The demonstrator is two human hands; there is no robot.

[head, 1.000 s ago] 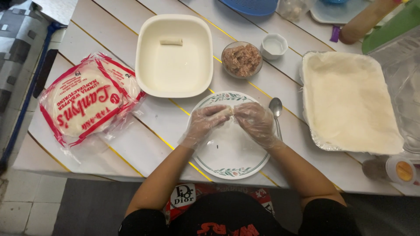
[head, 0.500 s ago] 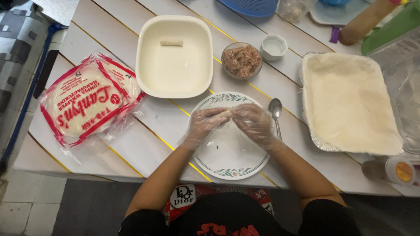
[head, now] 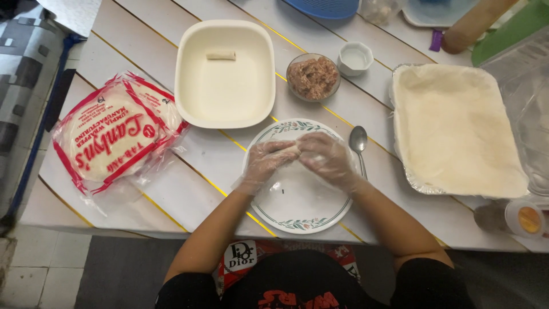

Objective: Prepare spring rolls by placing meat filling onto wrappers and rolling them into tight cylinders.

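Both my hands wear clear plastic gloves and work over a round patterned plate [head: 297, 214]. My left hand [head: 264, 164] and my right hand [head: 325, 160] meet at the plate's far side, pinching a small pale wrapper roll [head: 287, 151] between their fingertips. Most of the roll is hidden by my fingers. A metal spoon [head: 358, 142] lies just right of the plate. Beyond it stands a glass bowl of ground meat filling [head: 313, 77].
A cream square dish [head: 225, 97] holds one finished roll [head: 221, 55]. A red-and-clear pack of round wrappers [head: 111, 137] lies at the left. A foil tray of wrapper sheets [head: 457, 129] sits right, a small white cup [head: 354, 58] beyond. A small jar [head: 523, 217] stands at the table's right edge.
My hands have stayed over the plate's far side, fingers shifting slightly as they work the roll. Nothing else on the table has moved.
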